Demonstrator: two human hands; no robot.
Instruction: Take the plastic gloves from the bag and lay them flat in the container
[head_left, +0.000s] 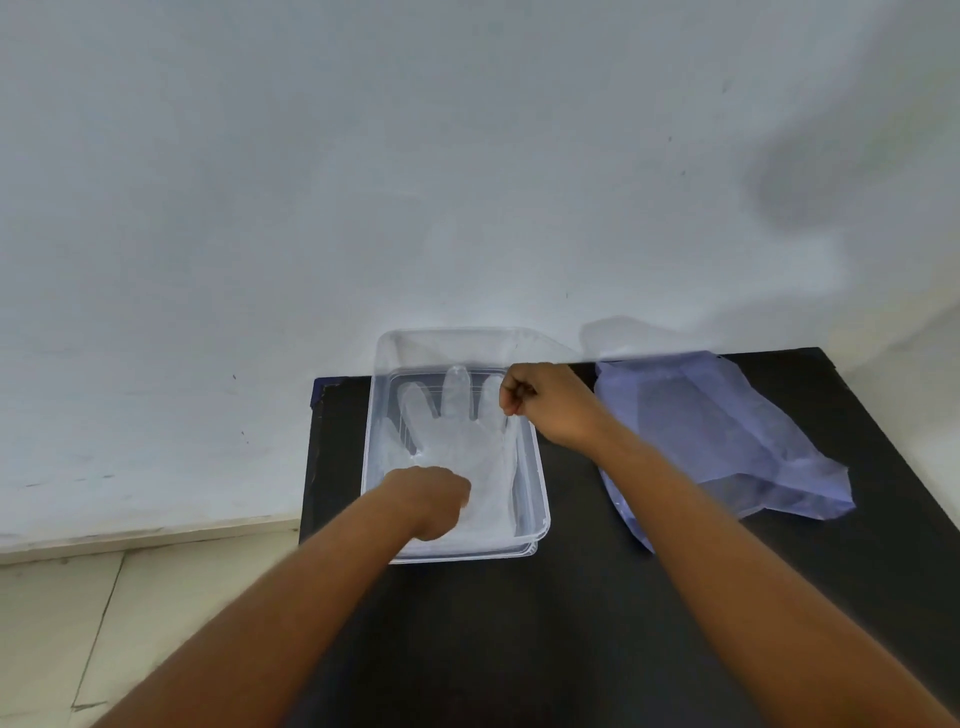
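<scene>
Head view: the glove (457, 441) lies spread in the clear container (540, 499) on the bench (571, 623). The left hand (431, 499) pins its cuff; the right hand (540, 402) pinches a far fingertip, likely pulling it flat. The bag (727, 441) rests to the right.

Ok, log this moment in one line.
glove: flat in container | left hand: at cuff | right hand: pinching fingertip | bag: right of container

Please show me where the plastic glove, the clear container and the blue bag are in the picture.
plastic glove (457, 441): head view, on its palm.
clear container (540, 499): head view, on its right wall.
blue bag (727, 441): head view, on its middle.
</scene>
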